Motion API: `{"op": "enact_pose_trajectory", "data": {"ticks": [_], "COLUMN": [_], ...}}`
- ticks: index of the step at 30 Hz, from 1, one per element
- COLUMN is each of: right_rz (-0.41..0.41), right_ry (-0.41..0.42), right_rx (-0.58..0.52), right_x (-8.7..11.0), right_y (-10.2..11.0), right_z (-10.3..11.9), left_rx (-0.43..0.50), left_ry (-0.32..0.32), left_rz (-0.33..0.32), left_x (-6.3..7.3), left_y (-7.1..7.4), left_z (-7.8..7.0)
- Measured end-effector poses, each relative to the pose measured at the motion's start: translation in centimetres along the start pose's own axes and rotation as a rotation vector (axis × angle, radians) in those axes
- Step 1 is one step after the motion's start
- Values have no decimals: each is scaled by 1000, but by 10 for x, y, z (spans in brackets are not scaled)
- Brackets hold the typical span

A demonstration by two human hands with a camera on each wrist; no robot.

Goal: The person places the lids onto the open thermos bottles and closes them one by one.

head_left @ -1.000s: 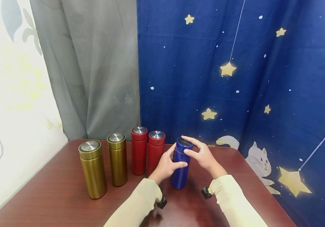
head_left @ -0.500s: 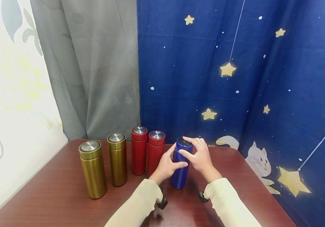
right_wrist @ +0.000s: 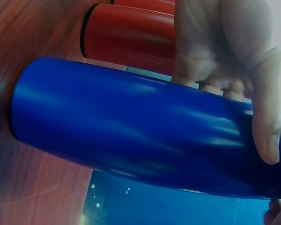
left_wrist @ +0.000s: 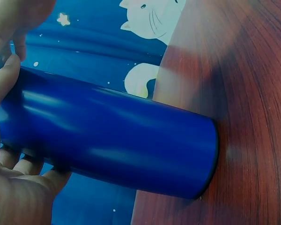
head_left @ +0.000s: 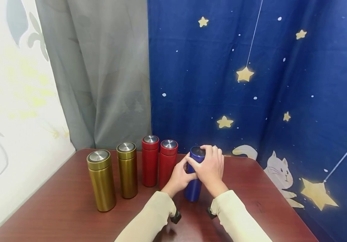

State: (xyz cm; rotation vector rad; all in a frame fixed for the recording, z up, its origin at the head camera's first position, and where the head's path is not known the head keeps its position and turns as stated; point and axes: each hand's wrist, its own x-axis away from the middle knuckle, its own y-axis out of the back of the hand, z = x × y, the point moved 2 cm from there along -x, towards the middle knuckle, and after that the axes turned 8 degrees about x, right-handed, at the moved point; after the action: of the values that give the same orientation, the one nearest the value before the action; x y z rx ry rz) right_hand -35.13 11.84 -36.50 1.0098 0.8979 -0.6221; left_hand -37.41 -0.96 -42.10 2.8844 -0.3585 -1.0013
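Note:
A blue vacuum flask (head_left: 193, 193) stands upright on the table. My left hand (head_left: 179, 176) grips its body from the left, thumb across the near side. My right hand (head_left: 211, 168) holds the lid (head_left: 197, 151) at the top, its fingers over the far right of the rim and its thumb on the near left side. In the left wrist view the flask's blue body (left_wrist: 122, 136) reaches down to the wood. The right wrist view has the left thumb (right_wrist: 270, 117) lying over the flask; the lid is out of sight there.
Two red flasks (head_left: 150, 164) stand left of the blue one, the nearer partly behind my left hand. Farther left are two gold flasks (head_left: 102, 188). The reddish-brown table (head_left: 70, 222) meets a blue star-patterned curtain (head_left: 209, 84) and a grey one (head_left: 115, 67).
My right hand has turned round the lid, its wrist and forearm swinging to the left and its thumb moving left across the near side. The left hand keeps its grip on the flask.

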Motion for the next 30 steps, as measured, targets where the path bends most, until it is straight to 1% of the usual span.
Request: {"op": "enact_pose_trajectory", "data": {"ticks": [2, 4, 6, 9, 11, 12, 14, 17, 19, 21, 23, 26, 29, 30], "right_rz": [66, 154, 254, 427, 526, 570, 637, 673, 671, 650, 613, 540, 460, 433], "right_ry": [-12, -1, 24, 53, 55, 49, 48, 62, 74, 75, 74, 81, 102, 110], "right_rx": [-62, -173, -340, -609, -757, -803, -850, -827, -787, -734, -666, -568, -500, -479], "right_x": [1, 0, -2, -7, -11, -13, -17, -20, -21, -20, -20, -18, -16, -16], "right_y": [0, 1, 2, 6, 10, 12, 13, 14, 14, 15, 15, 16, 16, 16], "right_z": [-3, -8, -14, -25, -30, -33, -37, -40, -41, -40, -41, -40, -38, -36], "left_rx": [10, 19, 36, 71, 113, 134, 179, 227, 238, 243, 244, 231, 186, 169], "left_ry": [7, 22, 39, 66, 80, 88, 102, 116, 124, 122, 113, 99, 102, 108], "left_rz": [14, 26, 43, 76, 107, 122, 151, 177, 182, 180, 177, 163, 147, 137], "left_x": [0, 1, 1, 0, -1, -3, -5, -7, -8, -7, -6, -2, 2, 3], "left_y": [-1, -1, 0, 2, 5, 6, 8, 10, 11, 10, 10, 10, 11, 10], "left_z": [1, 1, 1, 1, 1, 2, 3, 6, 7, 6, 2, -12, -26, -29]}}
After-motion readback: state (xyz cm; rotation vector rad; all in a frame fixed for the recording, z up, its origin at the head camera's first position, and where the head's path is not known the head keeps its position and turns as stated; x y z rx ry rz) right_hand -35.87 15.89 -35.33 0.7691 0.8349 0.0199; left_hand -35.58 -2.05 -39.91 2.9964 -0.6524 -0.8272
